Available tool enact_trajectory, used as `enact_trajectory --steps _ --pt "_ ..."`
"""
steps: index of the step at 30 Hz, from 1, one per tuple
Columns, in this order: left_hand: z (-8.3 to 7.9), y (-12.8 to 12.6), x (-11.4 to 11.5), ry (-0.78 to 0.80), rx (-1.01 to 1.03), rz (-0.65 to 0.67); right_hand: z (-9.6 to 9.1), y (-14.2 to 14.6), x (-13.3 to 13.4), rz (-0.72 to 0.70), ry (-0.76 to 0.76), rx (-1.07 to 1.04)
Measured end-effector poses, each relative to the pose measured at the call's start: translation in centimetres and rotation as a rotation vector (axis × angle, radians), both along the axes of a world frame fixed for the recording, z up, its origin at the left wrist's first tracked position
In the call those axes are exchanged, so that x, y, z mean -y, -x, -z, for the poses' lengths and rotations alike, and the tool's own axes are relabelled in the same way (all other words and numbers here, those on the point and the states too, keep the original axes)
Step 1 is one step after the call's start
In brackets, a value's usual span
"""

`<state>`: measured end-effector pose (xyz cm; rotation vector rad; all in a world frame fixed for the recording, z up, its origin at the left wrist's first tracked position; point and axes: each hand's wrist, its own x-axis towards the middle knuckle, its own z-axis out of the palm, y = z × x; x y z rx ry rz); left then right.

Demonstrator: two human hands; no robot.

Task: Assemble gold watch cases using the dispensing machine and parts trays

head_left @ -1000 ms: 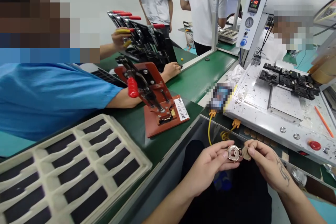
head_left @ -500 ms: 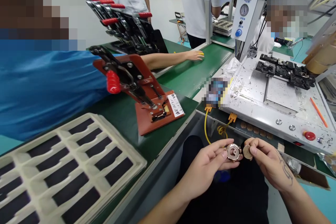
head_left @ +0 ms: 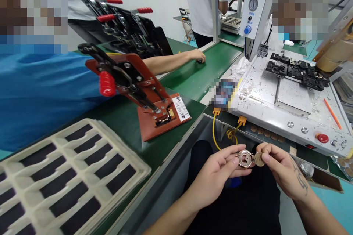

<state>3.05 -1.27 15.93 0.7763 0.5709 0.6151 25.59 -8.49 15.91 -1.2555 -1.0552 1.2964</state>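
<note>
My left hand [head_left: 220,170] pinches a rose-gold watch case [head_left: 244,159] between thumb and fingers, its round ring facing up at me. Between the thumb and fingers of my right hand [head_left: 273,159] is a thin round gold-coloured disc [head_left: 259,159], held upright just to the right of the case. Disc and case edges are very close; I cannot tell whether they touch. Both hands hover over my dark-clothed lap, below the front edge of the white machine.
Left of me stand a red-brown toggle clamp fixture [head_left: 162,117] and a beige compartment tray [head_left: 91,125]. At right is a white heat-press machine [head_left: 264,110] with black fixtures [head_left: 298,71]. A co-worker's hand [head_left: 197,55] reaches over the green belt [head_left: 217,57]; a phone [head_left: 224,93] lies nearby.
The disc in my right hand has come slightly closer to the watch case. The co-worker's hand has closed over something dark on the belt. The view has shifted slightly.
</note>
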Motion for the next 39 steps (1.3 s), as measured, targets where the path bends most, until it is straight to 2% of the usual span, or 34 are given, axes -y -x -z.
enact_trajectory --steps 10,29,35,39 --pt "0.5 -0.7 0.7 -0.092 -0.051 -0.006 -1.2 1.9 -0.5 -0.027 -0.023 0.204" --pt "0.1 -1.1 1.5 -0.142 -0.090 0.012 -0.7 2.4 0.1 0.043 -0.033 0.228" --pt "0.3 -1.5 1.7 -0.208 -0.100 0.015 -0.2 2.6 0.2 0.071 -0.072 0.322" --pt "0.9 -1.7 1.9 -0.303 -0.186 -0.023 0.6 2.7 0.4 0.140 -0.172 0.494"
